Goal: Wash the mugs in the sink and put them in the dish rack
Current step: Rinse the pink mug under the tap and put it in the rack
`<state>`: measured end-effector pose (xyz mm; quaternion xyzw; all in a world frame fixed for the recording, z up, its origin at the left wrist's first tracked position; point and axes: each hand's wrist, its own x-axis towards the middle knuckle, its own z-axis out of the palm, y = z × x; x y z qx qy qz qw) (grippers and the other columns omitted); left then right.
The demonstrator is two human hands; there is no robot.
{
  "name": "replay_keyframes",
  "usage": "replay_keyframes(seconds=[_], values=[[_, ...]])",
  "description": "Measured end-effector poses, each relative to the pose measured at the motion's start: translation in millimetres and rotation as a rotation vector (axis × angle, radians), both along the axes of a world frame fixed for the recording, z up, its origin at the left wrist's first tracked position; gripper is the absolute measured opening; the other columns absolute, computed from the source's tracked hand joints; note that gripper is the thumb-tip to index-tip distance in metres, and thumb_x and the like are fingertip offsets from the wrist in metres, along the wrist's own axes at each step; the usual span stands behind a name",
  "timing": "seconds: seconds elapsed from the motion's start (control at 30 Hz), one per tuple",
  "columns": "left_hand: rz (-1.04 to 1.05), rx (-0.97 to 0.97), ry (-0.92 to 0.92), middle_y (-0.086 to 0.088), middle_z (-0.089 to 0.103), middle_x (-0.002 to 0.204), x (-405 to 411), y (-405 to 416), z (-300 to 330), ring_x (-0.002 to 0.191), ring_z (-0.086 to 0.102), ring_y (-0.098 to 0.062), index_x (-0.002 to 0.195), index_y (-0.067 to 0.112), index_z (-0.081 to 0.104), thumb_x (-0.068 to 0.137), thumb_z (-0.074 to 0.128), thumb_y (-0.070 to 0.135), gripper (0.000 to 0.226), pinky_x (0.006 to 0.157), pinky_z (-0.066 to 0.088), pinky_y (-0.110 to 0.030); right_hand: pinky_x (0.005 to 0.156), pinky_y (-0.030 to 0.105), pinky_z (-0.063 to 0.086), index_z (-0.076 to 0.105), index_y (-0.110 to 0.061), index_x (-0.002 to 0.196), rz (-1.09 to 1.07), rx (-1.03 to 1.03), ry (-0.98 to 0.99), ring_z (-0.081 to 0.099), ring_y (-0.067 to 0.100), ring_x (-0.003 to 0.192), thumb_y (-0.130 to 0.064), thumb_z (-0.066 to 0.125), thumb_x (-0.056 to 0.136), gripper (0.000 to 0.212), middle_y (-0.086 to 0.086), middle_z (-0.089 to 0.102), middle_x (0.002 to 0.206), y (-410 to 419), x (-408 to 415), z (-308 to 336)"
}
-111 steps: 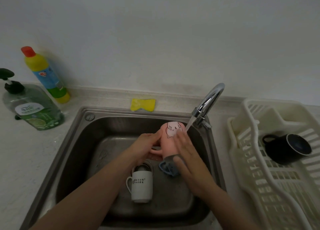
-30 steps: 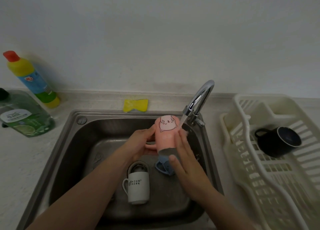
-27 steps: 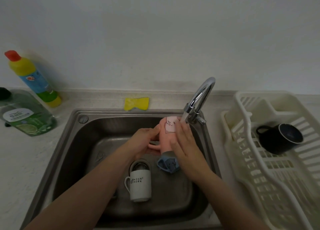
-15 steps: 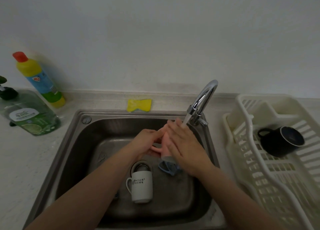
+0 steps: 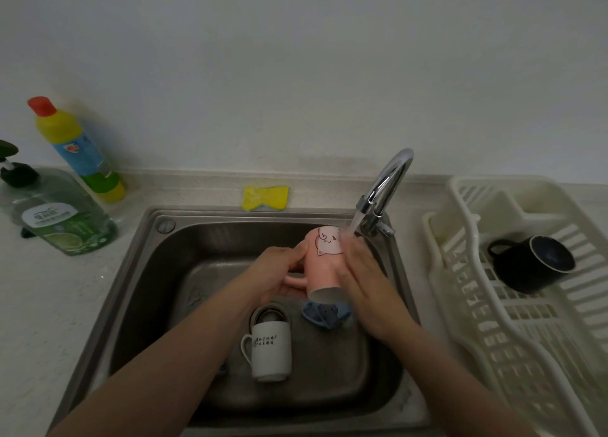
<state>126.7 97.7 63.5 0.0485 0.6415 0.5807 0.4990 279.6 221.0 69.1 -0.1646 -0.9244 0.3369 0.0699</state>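
A pink mug (image 5: 324, 265) with a cartoon face is held upside down under the running faucet (image 5: 383, 189). My left hand (image 5: 278, 273) grips its left side by the handle. My right hand (image 5: 363, 277) lies with straight fingers along the mug's right side, in the water stream. Below, in the steel sink (image 5: 158, 272), a white mug (image 5: 271, 351) lies on its side by the drain and a blue mug (image 5: 325, 314) lies under the pink one. A black mug (image 5: 529, 263) lies in the white dish rack (image 5: 513, 344) on the right.
A yellow sponge (image 5: 266, 198) sits on the counter behind the sink. A green dish-soap pump bottle (image 5: 62, 219) and a yellow cleaner bottle with a red cap (image 5: 79, 153) stand at the left. The counter runs along the left side of the sink.
My right hand has slid down off the top of the pink mug to its right side, so the cartoon face shows again. The left hand keeps its grip.
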Motion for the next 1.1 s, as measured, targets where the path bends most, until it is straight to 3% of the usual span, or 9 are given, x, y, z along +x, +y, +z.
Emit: replay_keyframes(seconds=[0.13, 0.27, 0.37, 0.5, 0.57, 0.7, 0.8, 0.97, 1.1], values=[[0.003, 0.034, 0.011, -0.019, 0.07, 0.11, -1, 2, 4, 0.077, 0.072, -0.026, 0.118, -0.003, 0.06, 0.1, 0.049, 0.038, 0.045, 0.06, 0.06, -0.038, 0.117, 0.038, 0.024, 0.003, -0.049, 0.151, -0.117, -0.307, 0.011, 0.016, 0.007, 0.146, -0.065, 0.032, 0.092, 0.067, -0.019, 0.007, 0.16, -8, -5, -1], [-0.077, 0.015, 0.095, -0.021, 0.068, 0.113, 3, 1, 5, 0.087, 0.072, -0.033, 0.119, -0.001, 0.06, 0.1, 0.049, 0.039, 0.046, 0.073, 0.061, -0.046, 0.093, 0.025, 0.047, 0.015, -0.047, 0.15, -0.32, -0.73, 0.073, 0.049, 0.007, 0.119, -0.043, 0.065, 0.088, 0.079, -0.015, 0.04, 0.141, -8, -17, 0], [-0.1, -0.022, 0.201, -0.015, 0.064, 0.116, 7, -1, 9, 0.094, 0.07, -0.037, 0.122, 0.004, 0.051, 0.101, 0.049, 0.034, 0.037, 0.081, 0.058, -0.055, 0.094, 0.041, 0.053, 0.028, -0.045, 0.146, -0.371, -0.765, 0.043, 0.057, 0.014, 0.115, -0.049, 0.074, 0.069, 0.09, -0.007, 0.049, 0.14, 4, -30, -2], [-0.346, 0.005, 0.618, 0.008, 0.055, 0.13, 8, -16, 9, 0.113, 0.059, -0.004, 0.135, 0.03, 0.04, 0.093, 0.061, 0.042, 0.048, 0.094, 0.054, -0.035, 0.062, 0.04, 0.059, 0.041, -0.043, 0.138, -0.445, -0.902, -0.049, 0.062, 0.03, 0.101, -0.032, 0.07, 0.084, 0.062, 0.001, 0.052, 0.128, 16, -40, 13], [-0.447, 0.041, 0.875, 0.012, 0.039, 0.152, 0, -23, 5, 0.14, 0.031, 0.002, 0.136, 0.035, 0.041, 0.091, 0.065, 0.038, 0.051, 0.109, 0.038, -0.029, 0.06, 0.042, 0.058, 0.049, -0.039, 0.129, -0.456, -0.97, -0.095, 0.064, 0.033, 0.097, -0.031, 0.065, 0.089, 0.044, 0.006, 0.057, 0.122, 22, -47, 22], [-0.542, 0.138, 1.171, 0.016, 0.025, 0.157, -20, -26, 5, 0.142, 0.017, 0.013, 0.103, 0.024, 0.061, 0.095, 0.06, 0.03, 0.01, 0.112, 0.028, -0.015, 0.062, 0.041, 0.056, 0.05, -0.032, 0.125, -0.447, -0.961, -0.259, 0.066, 0.033, 0.094, -0.038, 0.062, 0.089, 0.038, 0.013, 0.063, 0.114, 25, -60, 34], [-0.475, 0.16, 1.125, 0.007, 0.051, 0.143, -19, -23, -1, 0.125, 0.043, 0.01, 0.106, 0.015, 0.066, 0.094, 0.061, 0.028, 0.018, 0.102, 0.036, -0.013, 0.065, 0.04, 0.056, 0.051, -0.023, 0.125, -0.447, -0.937, -0.364, 0.066, 0.034, 0.094, -0.05, 0.058, 0.088, 0.047, 0.017, 0.064, 0.112, 27, -54, 36], [-0.244, 0.048, 0.712, -0.008, 0.071, 0.094, -5, -12, -7, 0.088, 0.07, -0.021, 0.095, 0.014, 0.062, 0.095, 0.059, 0.036, 0.022, 0.083, 0.057, -0.048, 0.078, 0.04, 0.054, 0.067, -0.031, 0.11, -0.439, -0.93, -0.252, 0.07, 0.024, 0.091, -0.081, 0.054, 0.071, 0.065, 0.003, 0.073, 0.104, 29, -15, 20], [-0.235, 0.035, 0.419, -0.018, 0.072, 0.086, 11, 18, 6, 0.076, 0.074, -0.034, 0.096, 0.006, 0.054, 0.098, 0.053, 0.036, 0.03, 0.073, 0.059, -0.049, 0.081, 0.029, 0.053, 0.056, -0.028, 0.125, -0.33, -0.835, 0.119, 0.064, 0.016, 0.108, -0.047, 0.075, 0.069, 0.062, -0.002, 0.067, 0.119, 31, 4, 12]])
